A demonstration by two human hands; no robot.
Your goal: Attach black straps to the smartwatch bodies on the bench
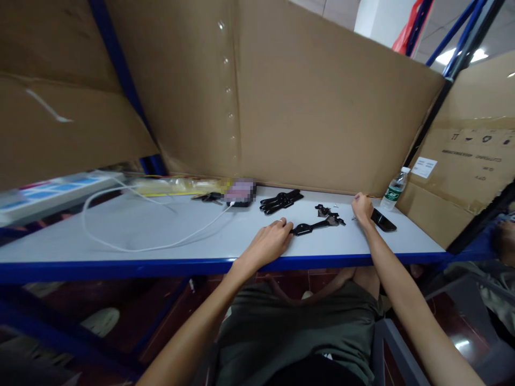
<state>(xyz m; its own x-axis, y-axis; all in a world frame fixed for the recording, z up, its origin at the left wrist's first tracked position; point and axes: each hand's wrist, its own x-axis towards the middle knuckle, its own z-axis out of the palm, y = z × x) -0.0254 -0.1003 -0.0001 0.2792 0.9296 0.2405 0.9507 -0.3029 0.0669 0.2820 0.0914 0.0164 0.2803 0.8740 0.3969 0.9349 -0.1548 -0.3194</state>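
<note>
My left hand (277,236) rests at the front of the table, its fingers closed on one end of a long glossy black part (304,229) with an oval middle. The part stretches to the right, its far end beside several small black pieces (323,210). Farther right, my right hand (363,209) is closed in a pinch low over the table; whatever is in its fingertips is too small to make out. Tiny bits lie by that hand. A black phone (383,220) lies just right of it. Behind my left hand sits a cluster of glossy black finger-like parts (280,201).
A water bottle (395,189) stands at the back right, against cardboard (450,198). A blurred-out device (240,193) has a white cable (140,250) looping left. Keys (210,197), plastic bags (177,186) and a power strip (60,190) lie leftward. Cardboard walls (314,107) enclose the table.
</note>
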